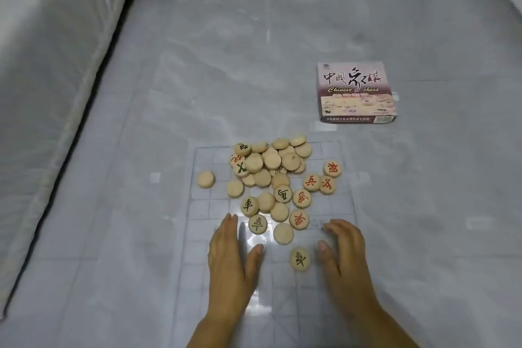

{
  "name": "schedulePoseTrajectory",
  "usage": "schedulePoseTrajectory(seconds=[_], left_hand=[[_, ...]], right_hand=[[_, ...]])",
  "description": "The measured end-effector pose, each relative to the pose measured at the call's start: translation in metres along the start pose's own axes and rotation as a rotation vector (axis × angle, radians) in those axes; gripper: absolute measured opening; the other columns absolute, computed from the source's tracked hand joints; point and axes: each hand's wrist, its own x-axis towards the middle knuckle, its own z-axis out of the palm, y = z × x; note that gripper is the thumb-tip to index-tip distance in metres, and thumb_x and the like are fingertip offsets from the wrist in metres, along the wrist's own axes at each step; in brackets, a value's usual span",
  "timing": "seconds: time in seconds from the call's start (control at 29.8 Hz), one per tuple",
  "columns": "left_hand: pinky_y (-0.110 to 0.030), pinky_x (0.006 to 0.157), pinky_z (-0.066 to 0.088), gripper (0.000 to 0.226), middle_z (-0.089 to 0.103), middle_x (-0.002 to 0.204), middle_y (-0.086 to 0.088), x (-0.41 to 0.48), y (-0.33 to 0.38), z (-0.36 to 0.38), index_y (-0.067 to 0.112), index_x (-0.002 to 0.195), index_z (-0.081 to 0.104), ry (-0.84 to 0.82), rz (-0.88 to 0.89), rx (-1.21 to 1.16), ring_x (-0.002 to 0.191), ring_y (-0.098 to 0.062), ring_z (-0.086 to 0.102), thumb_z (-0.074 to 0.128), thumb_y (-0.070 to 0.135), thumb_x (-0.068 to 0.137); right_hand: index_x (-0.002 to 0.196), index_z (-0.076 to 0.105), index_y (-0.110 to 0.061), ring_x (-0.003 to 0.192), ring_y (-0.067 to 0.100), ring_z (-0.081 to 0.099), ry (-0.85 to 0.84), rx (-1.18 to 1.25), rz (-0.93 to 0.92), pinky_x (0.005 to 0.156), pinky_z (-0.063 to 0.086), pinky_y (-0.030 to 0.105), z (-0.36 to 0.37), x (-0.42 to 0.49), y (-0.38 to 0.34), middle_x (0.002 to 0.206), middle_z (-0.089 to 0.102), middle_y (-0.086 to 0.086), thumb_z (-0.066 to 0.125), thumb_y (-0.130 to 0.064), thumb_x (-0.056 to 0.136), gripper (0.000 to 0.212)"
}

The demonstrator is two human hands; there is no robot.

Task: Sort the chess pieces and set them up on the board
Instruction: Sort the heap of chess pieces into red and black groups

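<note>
Chinese chess set, setup barely begun: nothing sorted, no piece on a starting point.
Clear board, grid faint, near edge cut off; heap of pieces on its far part, most face-down, sides unreadable; left hand and right hand resting on the board, fingers loose, holding nothing; box beyond; lone face-up piece between the hands.

Dim, flat light; soft glare on the clear board; slight blur, bowed edges.
</note>
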Motion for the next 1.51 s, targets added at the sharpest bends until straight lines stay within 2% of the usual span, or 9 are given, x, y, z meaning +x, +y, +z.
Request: schedulePoseTrajectory(seconds=[0.07,0.2,0.37,0.57,0.7,0.77,0.91,1.21,1.51], left_hand=[[-0.033,0.114,0.018,0.064,0.021,0.14,0.017,0.008,-0.011,0.013,0.041,0.137,0.012,0.063,0.044,-0.008,0.136,-0.006,0.018,0.039,0.059,0.082],[-0.034,0.102,0.025,0.064,0.046,0.135,0.002,0.014,-0.034,0.035,0.026,0.136,0.028,0.16,0.115,0.121,0.126,-0.013,0.034,0.036,0.06,0.082],[-0.037,0.098,0.032,0.068,0.052,0.134,-0.001,0.016,-0.049,0.041,0.021,0.134,0.036,0.158,0.214,0.308,0.123,-0.018,0.043,0.042,0.06,0.078],[-0.03,0.091,0.031,0.068,0.061,0.124,-0.009,0.024,-0.055,0.043,0.014,0.122,0.049,0.166,0.357,0.47,0.117,-0.02,0.039,0.018,0.064,0.087],[-0.034,0.089,0.048,0.071,0.06,0.127,-0.002,0.02,-0.058,0.044,0.019,0.124,0.049,0.135,0.278,0.53,0.118,-0.016,0.041,0.013,0.067,0.087],[-0.034,0.096,0.036,0.077,0.052,0.137,-0.002,0.014,-0.052,0.042,0.017,0.131,0.041,0.118,0.25,0.528,0.126,-0.018,0.044,0.011,0.071,0.084],[-0.022,0.114,-0.002,0.082,0.0,0.158,0.006,0.007,-0.043,0.041,0.021,0.147,-0.005,0.128,0.244,0.412,0.145,-0.01,0.0,0.025,0.065,0.085],[-0.036,0.118,0.011,0.069,0.02,0.154,-0.01,0.013,-0.042,0.042,0.01,0.144,0.021,0.168,0.303,0.449,0.143,-0.024,0.015,0.039,0.051,0.091],[-0.038,0.119,0.003,0.066,0.011,0.156,-0.014,0.002,-0.046,0.045,0.008,0.145,0.015,0.126,0.312,0.532,0.145,-0.027,0.006,0.029,0.049,0.095]], right_hand=[[0.114,0.053,-0.021,0.111,0.0,0.036,0.081,-0.061,-0.046,0.099,0.034,0.03,0.014,0.005,0.006,0.118,0.04,-0.011,0.035,-0.05,0.083,0.045],[0.11,0.055,-0.018,0.107,0.007,0.041,0.127,-0.173,-0.172,0.094,0.029,0.022,0.029,0.01,0.022,0.114,0.051,-0.005,0.029,-0.057,0.089,0.052],[0.105,0.051,-0.024,0.099,0.01,0.043,0.204,-0.245,-0.335,0.08,0.023,0.016,0.031,0.013,0.029,0.11,0.055,-0.001,0.021,-0.058,0.092,0.048],[0.097,0.051,-0.031,0.094,0.007,0.043,0.256,-0.304,-0.434,0.073,0.022,0.017,0.034,0.016,0.035,0.109,0.05,-0.01,0.018,-0.06,0.091,0.044],[0.099,0.056,-0.03,0.099,0.006,0.041,0.229,-0.359,-0.473,0.078,0.031,0.026,0.037,0.01,0.039,0.111,0.051,-0.01,0.018,-0.065,0.088,0.052],[0.106,0.056,-0.03,0.108,0.004,0.036,0.181,-0.369,-0.443,0.086,0.031,0.029,0.036,0.004,0.037,0.118,0.049,-0.01,0.017,-0.075,0.081,0.064],[0.126,0.042,-0.034,0.123,0.001,0.017,0.043,-0.435,-0.389,0.097,0.014,0.019,0.031,-0.004,0.027,0.133,0.031,-0.016,0.01,-0.08,0.064,0.084],[0.125,0.046,-0.019,0.125,0.022,0.029,0.039,-0.52,-0.432,0.102,0.026,0.035,0.032,-0.001,0.017,0.131,0.038,0.003,0.051,-0.064,0.078,0.065],[0.121,0.048,-0.015,0.121,0.026,0.034,0.075,-0.528,-0.431,0.1,0.029,0.038,0.035,-0.011,0.018,0.128,0.043,0.006,0.053,-0.06,0.079,0.062]])
